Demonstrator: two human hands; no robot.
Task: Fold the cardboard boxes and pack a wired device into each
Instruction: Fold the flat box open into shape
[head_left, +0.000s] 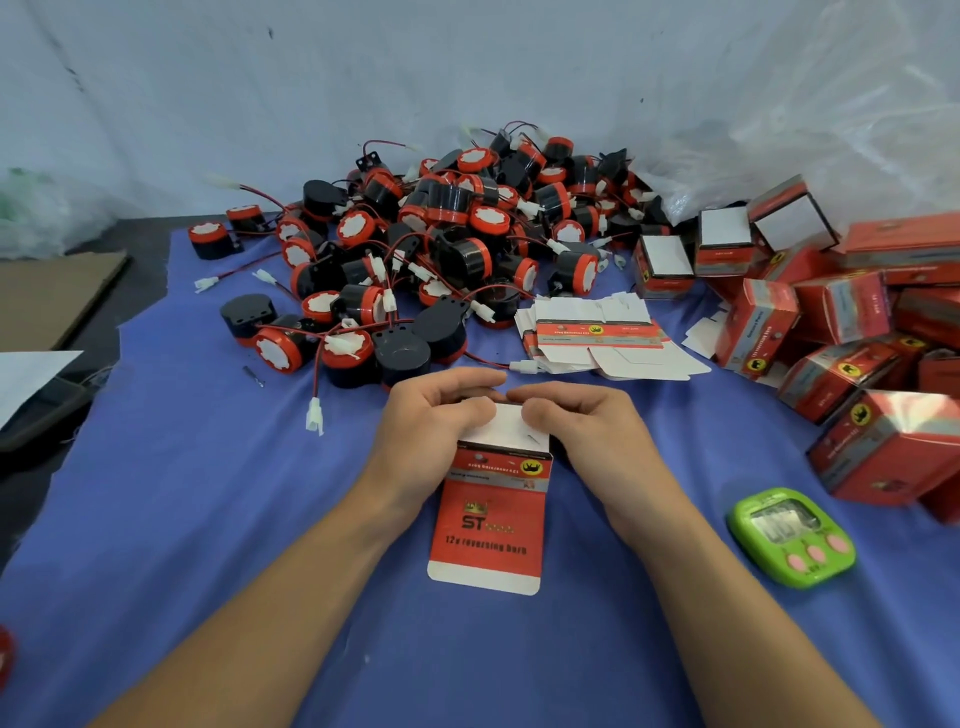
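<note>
Red box (488, 525) on open blue cloth (208, 519)

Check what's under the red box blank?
Only the blue cloth shows around the red box blank. The left hand and right hand partly cover its far flap; anything directly beneath is hidden.

Side by side, left hand (441, 413) and right hand (579, 418), both curled in a pinch.

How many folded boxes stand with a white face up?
3, in a row at the far right: left box, middle box, right box. More may be hidden.
</note>
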